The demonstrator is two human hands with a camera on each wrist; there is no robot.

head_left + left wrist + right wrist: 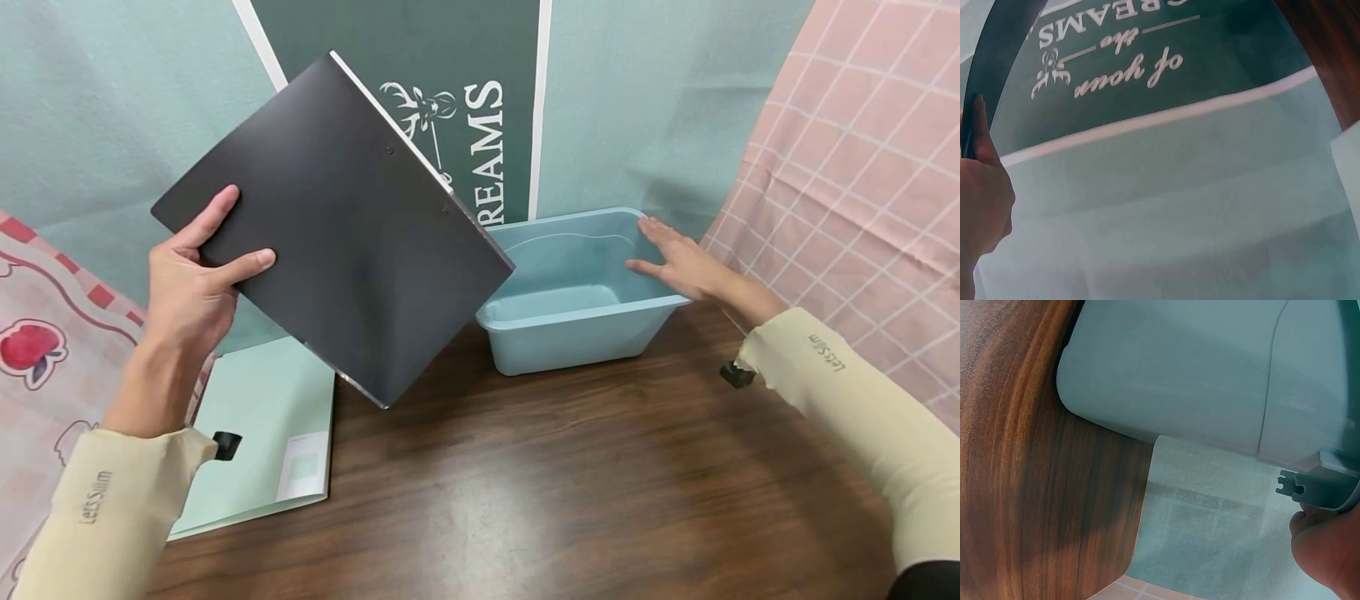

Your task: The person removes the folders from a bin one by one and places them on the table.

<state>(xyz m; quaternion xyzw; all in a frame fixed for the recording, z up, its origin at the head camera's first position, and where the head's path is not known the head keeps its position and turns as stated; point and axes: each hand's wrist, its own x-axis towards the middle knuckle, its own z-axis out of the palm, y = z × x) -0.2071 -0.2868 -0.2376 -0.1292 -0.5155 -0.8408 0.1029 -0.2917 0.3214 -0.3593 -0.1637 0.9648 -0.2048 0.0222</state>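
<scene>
My left hand (197, 279) grips a black folder (337, 225) by its left edge, with thumb and a finger showing on the near face. The folder is tilted in the air, its lower right corner in front of a light blue plastic basin (577, 333). In the left wrist view the folder (994, 56) appears nearly edge-on beside the left hand (985, 200). My right hand (678, 258) rests at the basin's right rim, its fingers looking straight. In the right wrist view, part of the right hand (1329, 544) shows below the basin's rim end (1329, 484).
A pale green folder (255, 408) with a white label lies at the left on the brown wood-look table (480, 492). A green cloth (637, 100) with printed lettering hangs behind. Pink checked cloth (862, 192) stands at the right, fruit-print cloth (60, 333) at the left.
</scene>
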